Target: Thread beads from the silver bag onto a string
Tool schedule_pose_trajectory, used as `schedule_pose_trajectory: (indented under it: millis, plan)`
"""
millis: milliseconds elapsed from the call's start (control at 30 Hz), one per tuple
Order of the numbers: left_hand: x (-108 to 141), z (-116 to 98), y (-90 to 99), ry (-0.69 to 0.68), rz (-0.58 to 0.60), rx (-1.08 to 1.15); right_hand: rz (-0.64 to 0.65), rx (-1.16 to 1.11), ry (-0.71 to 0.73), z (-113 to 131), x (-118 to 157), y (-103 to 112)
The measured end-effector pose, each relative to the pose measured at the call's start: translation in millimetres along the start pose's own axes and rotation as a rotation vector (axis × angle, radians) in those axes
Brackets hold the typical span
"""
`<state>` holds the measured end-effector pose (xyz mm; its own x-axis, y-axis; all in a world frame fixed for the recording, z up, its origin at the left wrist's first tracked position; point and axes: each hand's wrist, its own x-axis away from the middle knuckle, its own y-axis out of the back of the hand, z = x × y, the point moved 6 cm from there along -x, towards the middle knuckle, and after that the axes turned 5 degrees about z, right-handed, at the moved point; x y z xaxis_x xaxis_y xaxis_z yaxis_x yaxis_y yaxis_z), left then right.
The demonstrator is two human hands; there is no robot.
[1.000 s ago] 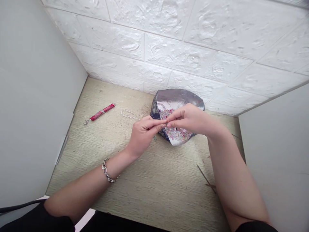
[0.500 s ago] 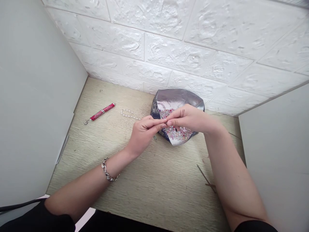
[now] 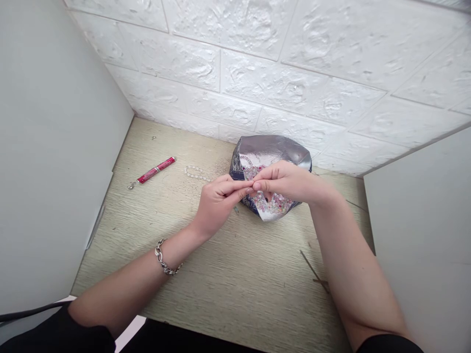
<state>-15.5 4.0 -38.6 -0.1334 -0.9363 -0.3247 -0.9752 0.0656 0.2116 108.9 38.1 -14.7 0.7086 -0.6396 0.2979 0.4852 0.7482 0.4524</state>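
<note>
My left hand (image 3: 221, 200) is closed in a pinch, its fingertips meeting those of my right hand (image 3: 282, 180), which pinches too. Whatever lies between the fingertips is too small and covered to make out. Both hands hover over the front of an open pouch (image 3: 274, 146) with a silvery lining and a dark blue patterned outside. Many small pink, white and pale beads (image 3: 276, 205) fill it, partly hidden by my right hand. Left of the pouch lies a looped strand of clear beads (image 3: 195, 172). A greenish bit (image 3: 236, 210) rests on the table below my left fingers.
A red pen-like case (image 3: 156, 170) with a metal clasp lies at the left of the wooden table (image 3: 221, 289). Thin dark sticks (image 3: 313, 268) lie near my right forearm. A white brick-pattern wall (image 3: 257, 73) rises behind, with grey panels on both sides.
My right hand has shifted very slightly left and down, its fingertips still against my left ones. The pouch and the things on the table have stayed put.
</note>
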Motion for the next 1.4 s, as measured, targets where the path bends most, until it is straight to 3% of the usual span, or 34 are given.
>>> schedule_pose_trajectory:
  millis: [367,567,667,833,967,1100,1400]
  plan:
    - [0.3,-6.4,-0.1,-0.043,-0.018,-0.079,0.046,0.021,0.031,4.2,1.4,-3.6]
    - [-0.3,0.4,0.0,0.0,-0.04,-0.011,0.023,0.126,0.001,1.5,-0.1,-4.6]
    - [-1.9,7.9,-1.3,0.097,-0.037,0.083,-0.069,0.255,-0.032,2.9,-0.2,-2.9]
    - [-0.9,25.8,-12.4,0.392,0.042,0.406,-0.266,0.467,-0.018,17.6,5.0,0.3]
    - [3.6,33.5,-24.3,0.613,0.113,0.724,-0.329,0.528,0.011,27.0,10.5,1.8]
    - [10.2,33.0,-36.9,0.785,0.258,0.972,-0.35,0.56,0.048,33.6,14.7,3.3]
    - [16.9,33.4,-45.1,0.889,0.406,1.169,-0.41,0.538,0.087,38.8,22.9,8.2]
